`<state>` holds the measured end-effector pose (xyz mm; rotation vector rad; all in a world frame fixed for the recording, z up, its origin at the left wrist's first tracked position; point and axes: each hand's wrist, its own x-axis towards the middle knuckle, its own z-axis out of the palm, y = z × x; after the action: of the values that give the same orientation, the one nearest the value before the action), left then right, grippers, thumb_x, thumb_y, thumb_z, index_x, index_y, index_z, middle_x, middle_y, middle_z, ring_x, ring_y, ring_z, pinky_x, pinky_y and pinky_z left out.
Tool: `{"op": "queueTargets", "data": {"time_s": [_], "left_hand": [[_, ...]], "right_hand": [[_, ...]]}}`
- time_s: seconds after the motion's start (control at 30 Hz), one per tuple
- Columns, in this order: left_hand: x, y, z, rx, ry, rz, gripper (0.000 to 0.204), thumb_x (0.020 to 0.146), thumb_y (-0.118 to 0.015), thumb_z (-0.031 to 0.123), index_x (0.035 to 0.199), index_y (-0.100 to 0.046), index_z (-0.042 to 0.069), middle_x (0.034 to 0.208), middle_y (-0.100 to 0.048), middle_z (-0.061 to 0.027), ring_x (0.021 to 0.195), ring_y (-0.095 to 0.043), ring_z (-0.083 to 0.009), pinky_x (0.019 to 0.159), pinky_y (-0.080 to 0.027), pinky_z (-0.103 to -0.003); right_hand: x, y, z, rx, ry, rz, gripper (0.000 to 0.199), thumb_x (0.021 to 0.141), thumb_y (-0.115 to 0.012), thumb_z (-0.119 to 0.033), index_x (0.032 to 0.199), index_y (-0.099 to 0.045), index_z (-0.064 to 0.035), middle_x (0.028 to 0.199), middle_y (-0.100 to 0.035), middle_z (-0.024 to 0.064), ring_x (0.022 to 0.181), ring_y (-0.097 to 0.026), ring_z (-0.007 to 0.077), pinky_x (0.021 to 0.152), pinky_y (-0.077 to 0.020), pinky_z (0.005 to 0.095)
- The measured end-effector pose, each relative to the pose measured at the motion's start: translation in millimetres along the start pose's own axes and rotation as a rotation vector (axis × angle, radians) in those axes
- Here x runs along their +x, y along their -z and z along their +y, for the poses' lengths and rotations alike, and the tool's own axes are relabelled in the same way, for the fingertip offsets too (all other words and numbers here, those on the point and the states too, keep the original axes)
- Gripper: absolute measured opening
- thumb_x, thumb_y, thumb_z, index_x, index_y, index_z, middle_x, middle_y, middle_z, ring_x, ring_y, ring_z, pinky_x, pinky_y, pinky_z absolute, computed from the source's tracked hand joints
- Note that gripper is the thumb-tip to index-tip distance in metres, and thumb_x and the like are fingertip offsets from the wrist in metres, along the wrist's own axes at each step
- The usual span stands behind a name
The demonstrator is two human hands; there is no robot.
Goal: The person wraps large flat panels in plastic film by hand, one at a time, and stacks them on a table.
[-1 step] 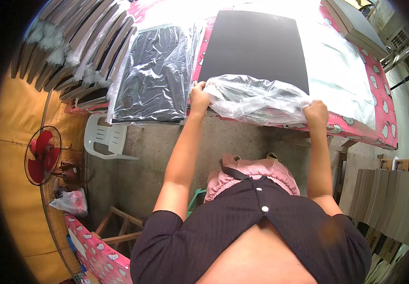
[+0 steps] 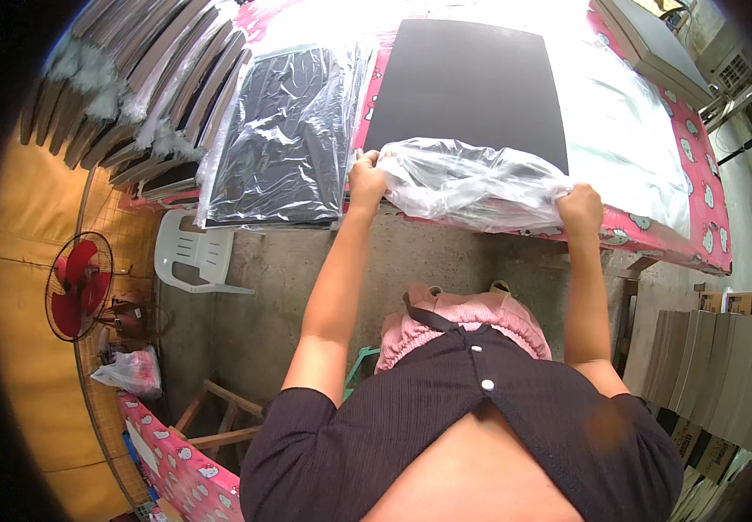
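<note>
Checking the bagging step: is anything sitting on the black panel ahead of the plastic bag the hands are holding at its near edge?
Nothing visible. Left hand and right hand grip the bunched clear plastic bag at the near edge of the black panel. The panel's top shows bare beyond the bag; the wrapped panels lie apart, to its left.

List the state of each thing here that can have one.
Left hand: shut on clear plastic bag.
Right hand: shut on clear plastic bag.
Clear plastic bag: bunched over the near end of the black panel.
Black panel: flat, mostly uncovered.
Wrapped panels: stacked, bagged.
Red fan: upright.
</note>
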<state>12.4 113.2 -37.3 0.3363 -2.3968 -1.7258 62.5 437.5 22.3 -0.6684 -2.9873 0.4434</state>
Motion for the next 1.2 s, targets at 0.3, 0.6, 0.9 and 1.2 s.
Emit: {"op": "queueTargets", "data": {"time_s": [0.3,0.6,0.9,1.2], "left_hand": [[-42,51,15,-0.503,0.037,-0.132,0.019,0.077,-0.058,0.013,0.087,-0.055,-0.003,0.077,-0.056,-0.0051,0.066,-0.054,-0.0096,0.058,-0.045,-0.022],[-131,48,-74,-0.622,0.054,0.032,0.016,0.077,-0.058,0.003,0.092,-0.055,-0.001,0.084,-0.057,-0.0020,0.074,-0.053,-0.0088,0.066,-0.043,-0.020],[-26,87,37,-0.405,-0.173,-0.134,0.023,0.082,-0.051,0.008,0.104,-0.050,0.004,0.092,-0.056,-0.0050,0.078,-0.054,-0.0102,0.068,-0.043,-0.023],[59,106,348,-0.796,-0.420,-0.249,0.019,0.082,-0.050,0.022,0.092,-0.053,0.006,0.083,-0.057,-0.0044,0.067,-0.053,-0.0144,0.059,-0.046,-0.028]], "right_hand": [[-20,5,69,1.196,0.064,-0.321,0.034,0.065,-0.054,-0.002,0.097,-0.058,0.0039,0.085,-0.061,0.0099,0.070,-0.057,0.0163,0.061,-0.0465,0.0259],[-65,-65,145,1.684,-0.070,-0.547,0.038,0.073,-0.057,0.004,0.108,-0.044,-0.0032,0.084,-0.058,0.0083,0.072,-0.058,0.0148,0.061,-0.0478,0.0234],[17,26,77,1.478,0.161,-0.347,0.024,0.076,-0.059,-0.014,0.093,-0.060,0.0021,0.079,-0.060,0.0059,0.066,-0.052,0.0084,0.057,-0.0413,0.0194],[159,313,-37,1.280,0.881,0.341,0.031,0.077,-0.060,-0.027,0.096,-0.057,-0.0024,0.075,-0.057,0.0018,0.060,-0.050,0.0077,0.050,-0.0447,0.0207]]}}
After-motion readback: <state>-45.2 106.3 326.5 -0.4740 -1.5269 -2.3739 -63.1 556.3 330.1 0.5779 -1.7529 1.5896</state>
